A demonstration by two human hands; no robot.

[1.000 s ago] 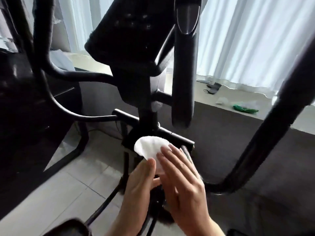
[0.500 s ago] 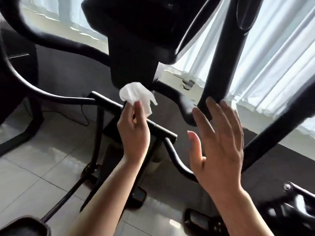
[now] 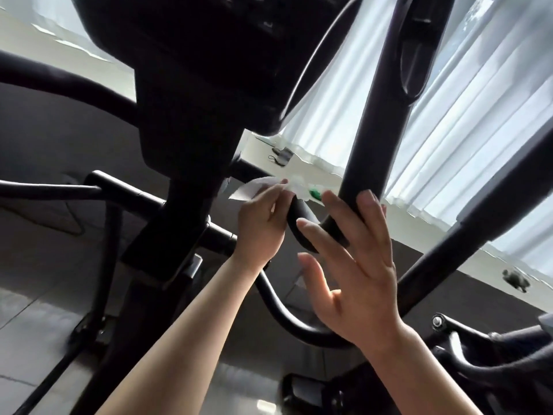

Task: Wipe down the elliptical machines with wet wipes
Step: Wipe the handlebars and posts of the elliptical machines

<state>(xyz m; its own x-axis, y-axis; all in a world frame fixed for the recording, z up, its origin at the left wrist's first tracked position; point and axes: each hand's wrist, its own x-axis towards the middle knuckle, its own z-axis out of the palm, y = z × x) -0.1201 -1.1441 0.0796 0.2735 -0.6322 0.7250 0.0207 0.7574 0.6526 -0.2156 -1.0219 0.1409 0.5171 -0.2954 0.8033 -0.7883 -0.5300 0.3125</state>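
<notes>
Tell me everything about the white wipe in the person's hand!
The wet wipe is a thin white sheet, crumpled and folded, looking like soft paper or cloth. The left hand pinches it between fingers and thumb, so only its upper part pokes out above the fingers. It is held up beside the curved black handlebar of the elliptical machine, below the dark console. Whether it touches the bar cannot be told.

Daylight enters through the white curtains (image 3: pixel 449 121) ahead of me, overexposing them at upper right. Backlit, the elliptical's console (image 3: pixel 209 55) and upright handlebar (image 3: pixel 377 115) fall to near-black silhouette with little surface detail. My right hand (image 3: pixel 359 277) appears softly lit. Straight bars bow toward the edges from wide-angle distortion; floor tiles (image 3: pixel 36 330) look smeared.
</notes>
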